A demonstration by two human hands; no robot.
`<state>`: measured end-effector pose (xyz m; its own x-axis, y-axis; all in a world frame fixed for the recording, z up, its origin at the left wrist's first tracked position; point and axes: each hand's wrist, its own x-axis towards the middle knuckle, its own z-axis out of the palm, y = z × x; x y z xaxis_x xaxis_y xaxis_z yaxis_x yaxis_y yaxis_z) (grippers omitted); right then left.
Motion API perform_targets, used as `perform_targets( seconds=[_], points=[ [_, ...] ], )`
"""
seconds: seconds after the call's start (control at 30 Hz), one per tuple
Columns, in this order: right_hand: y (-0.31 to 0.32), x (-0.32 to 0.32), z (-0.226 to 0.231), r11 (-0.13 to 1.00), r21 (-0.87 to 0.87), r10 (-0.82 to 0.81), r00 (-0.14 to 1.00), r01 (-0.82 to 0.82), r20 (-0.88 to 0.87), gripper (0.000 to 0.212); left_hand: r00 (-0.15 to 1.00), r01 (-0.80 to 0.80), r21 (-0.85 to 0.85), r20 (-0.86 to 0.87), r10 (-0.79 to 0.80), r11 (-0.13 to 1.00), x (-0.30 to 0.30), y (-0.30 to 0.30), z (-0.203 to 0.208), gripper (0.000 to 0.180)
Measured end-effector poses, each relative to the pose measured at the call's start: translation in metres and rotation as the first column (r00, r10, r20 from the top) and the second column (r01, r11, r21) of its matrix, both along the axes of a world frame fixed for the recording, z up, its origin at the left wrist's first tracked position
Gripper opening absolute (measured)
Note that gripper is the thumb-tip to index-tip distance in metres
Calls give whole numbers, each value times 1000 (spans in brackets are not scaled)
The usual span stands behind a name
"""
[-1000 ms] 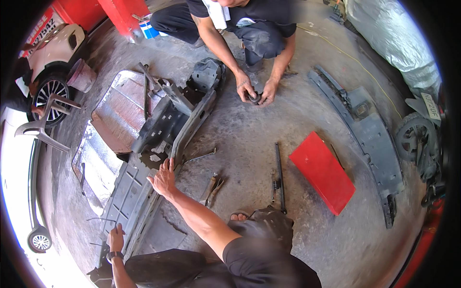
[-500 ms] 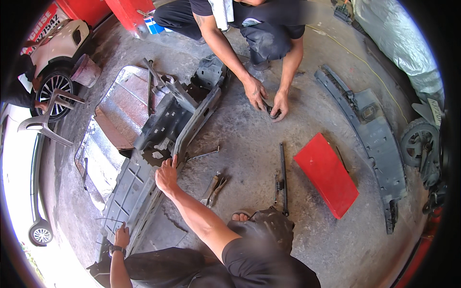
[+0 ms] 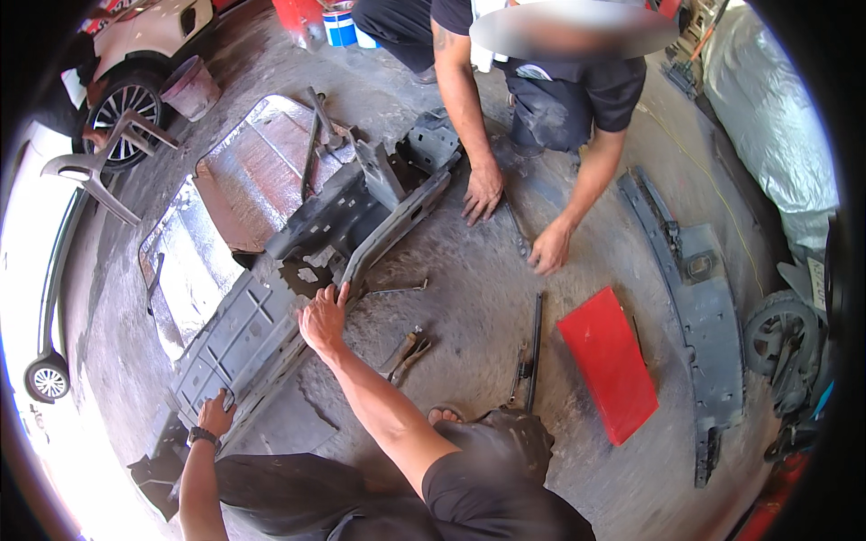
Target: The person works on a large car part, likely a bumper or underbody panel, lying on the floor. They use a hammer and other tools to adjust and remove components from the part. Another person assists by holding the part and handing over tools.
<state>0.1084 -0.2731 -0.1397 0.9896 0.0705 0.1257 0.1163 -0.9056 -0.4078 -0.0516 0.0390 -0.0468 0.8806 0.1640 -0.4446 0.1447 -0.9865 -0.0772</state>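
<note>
Under both hands (image 3: 271,365), grey car panel (image 3: 239,338)

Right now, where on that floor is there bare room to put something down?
Bare concrete lies between the red panel and the grey bumper piece, and below the red panel. It is crowded beside the right hand: pliers, a long bar and the metal frame.

Stained grey concrete floor (image 3: 469,270) carries everything. A large grey sheet-metal car panel (image 3: 271,270) lies at left. Pliers (image 3: 406,352) and a long dark bar (image 3: 534,352) lie near centre. A red panel (image 3: 609,361) and a long grey plastic trim (image 3: 695,298) lie at right.
</note>
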Motion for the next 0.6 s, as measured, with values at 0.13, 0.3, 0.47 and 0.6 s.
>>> perform_targets(
  seconds=[0.13, 0.3, 0.47, 0.6],
  points=[
    [0, -1, -1, 1000, 12, 8, 1000, -8, 6, 46, 999, -15, 7, 31, 15, 1000, -2, -1, 2, 50],
    [4, -1, 1, 1000, -5, 15, 999, -15, -38, 46, 999, 23, -30, 44, -22, 999, -2, 5, -3, 44],
    [2, 1, -2, 1000, -5, 1, 999, -1, -49, 46, 998, 21, -41, 65, -18, 999, 0, 5, -6, 41],
    [4, 3, -2, 1000, 1, 3, 999, -3, -44, 46, 997, 34, -25, 66, -32, 999, -1, 15, -10, 41]
  ],
)
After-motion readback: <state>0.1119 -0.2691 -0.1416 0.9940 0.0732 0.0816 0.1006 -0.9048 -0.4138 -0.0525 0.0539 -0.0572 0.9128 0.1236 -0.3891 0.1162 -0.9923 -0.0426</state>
